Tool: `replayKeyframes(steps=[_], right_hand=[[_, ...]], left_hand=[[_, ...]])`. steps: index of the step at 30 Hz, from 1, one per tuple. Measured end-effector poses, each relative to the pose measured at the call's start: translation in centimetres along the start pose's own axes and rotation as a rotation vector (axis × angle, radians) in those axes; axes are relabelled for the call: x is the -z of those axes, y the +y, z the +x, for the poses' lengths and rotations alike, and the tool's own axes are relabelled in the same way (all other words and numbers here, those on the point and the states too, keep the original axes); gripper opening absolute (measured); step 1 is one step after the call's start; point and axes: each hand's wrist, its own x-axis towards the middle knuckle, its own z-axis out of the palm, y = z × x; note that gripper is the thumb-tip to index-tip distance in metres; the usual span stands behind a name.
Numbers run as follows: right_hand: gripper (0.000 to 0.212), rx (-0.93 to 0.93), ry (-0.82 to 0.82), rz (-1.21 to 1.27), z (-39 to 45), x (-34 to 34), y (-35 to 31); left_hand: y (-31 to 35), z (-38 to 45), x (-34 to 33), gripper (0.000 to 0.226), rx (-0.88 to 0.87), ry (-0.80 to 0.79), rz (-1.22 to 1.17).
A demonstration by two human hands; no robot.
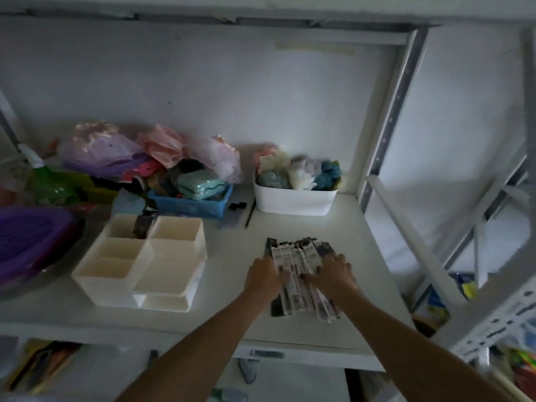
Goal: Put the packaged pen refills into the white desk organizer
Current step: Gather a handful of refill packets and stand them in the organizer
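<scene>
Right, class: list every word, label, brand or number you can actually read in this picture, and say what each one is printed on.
None can be read.
Packaged pen refills, under both hands: black and white print, too blurred to read.
Package standing in the white desk organizer: dark print, too blurred.
Blue and yellow packets on the rack at right: too small and blurred.

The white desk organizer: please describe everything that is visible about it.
The white desk organizer looks like smooth cream-white plastic, with several open-topped rectangular compartments set at different heights and low trays at its front right. It stands upright on the white shelf, left of the pile of packaged pen refills and apart from it. One dark package already stands in a back compartment; the other compartments look empty. Neither hand touches it. A blue basket stands just behind.
</scene>
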Motion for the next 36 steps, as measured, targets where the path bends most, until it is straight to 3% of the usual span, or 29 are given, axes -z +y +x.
replayKeyframes(steps=[4, 8, 12, 17, 21, 24, 26, 29, 32, 36], right_hand=[[0.078, 0.038, -0.054, -0.003, 0.7, 0.6, 1.3], [0.06, 0.125, -0.077, -0.018, 1.5, 0.9, 2.0], [0.029, 0.176, -0.083, 0.07, 2.0, 1.2, 1.9], [0.019, 0.235, -0.081, 0.153, 2.1, 1.4, 1.6], [0.006, 0.249, -0.022, 0.229, 2.1, 2.2, 1.1], [0.008, 0.29, 0.009, 0.235, 2.5, 3.1, 0.8], [0.01, 0.301, 0.04, 0.219, 2.8, 3.5, 0.5], [0.011, 0.26, 0.069, 0.231, 2.8, 3.8, -0.7], [0.023, 0.238, 0.141, 0.241, 2.3, 3.7, -3.2], [0.025, 0.263, 0.233, 0.432, 1.1, 5.4, -10.5]], left_hand=[[3.0, -0.7, -3.8, 0.059, 0.093, 0.056, 0.014], [4.6, -0.9, -4.1, 0.051, 0.213, 0.05, -0.006], [4.5, -1.0, -2.8, 0.039, 0.348, 0.03, -0.16], [3.8, -0.9, -1.4, 0.025, 0.406, -0.057, -0.471], [3.6, -1.5, 0.1, 0.037, 0.361, -0.069, -0.657], [3.5, -2.3, 2.7, 0.02, 0.184, -0.056, -0.694], [3.1, -2.8, 5.6, 0.004, 0.076, -0.001, -0.666], [1.7, -3.0, 11.9, 0.019, -0.048, 0.212, -0.664], [-1.0, -3.2, 19.0, 0.006, -0.082, 0.482, -0.718], [-6.1, -2.9, 25.7, 0.022, -0.116, 0.634, -0.757]])
